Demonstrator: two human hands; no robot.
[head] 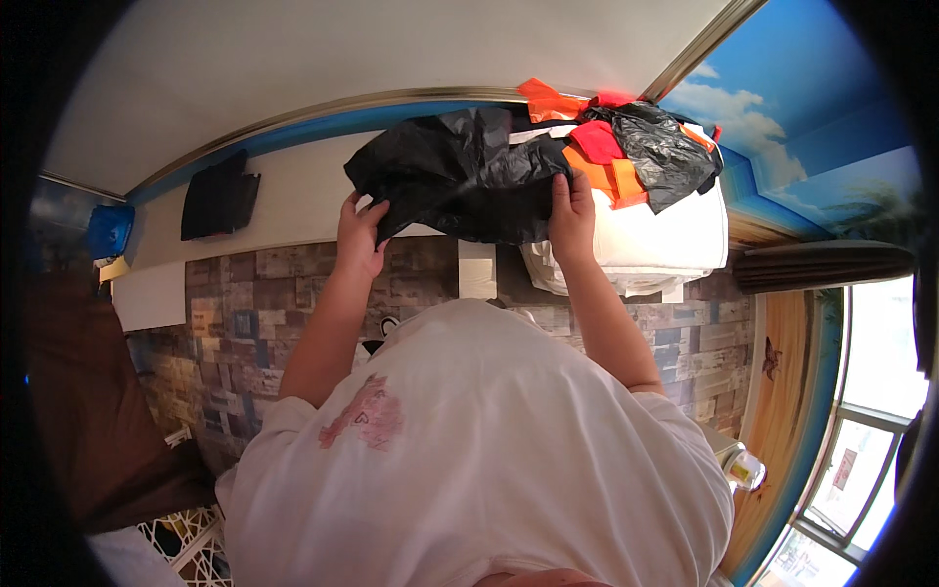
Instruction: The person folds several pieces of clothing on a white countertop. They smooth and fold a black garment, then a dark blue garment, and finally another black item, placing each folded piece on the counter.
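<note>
A black plastic bag (469, 176) is spread out between my two hands, above a long white tabletop (301, 183). My left hand (361, 231) grips its left edge, thumb and fingers pinching the film. At the opposite edge my right hand (572, 213) holds the bag with the thumb on top. Just to the right, a pile of orange plastic bags (590, 169), a red bag (598, 141) and another crumpled black plastic bag (653, 150) lies on a large white bundle (660, 231).
A folded dark cloth or bag (218, 197) lies on the tabletop's left part, and a blue package (111, 230) stands at its far left end. A dark brown cloth (95, 411) hangs at the left. Low at right is a lidded jar (746, 469), near the window (855, 462).
</note>
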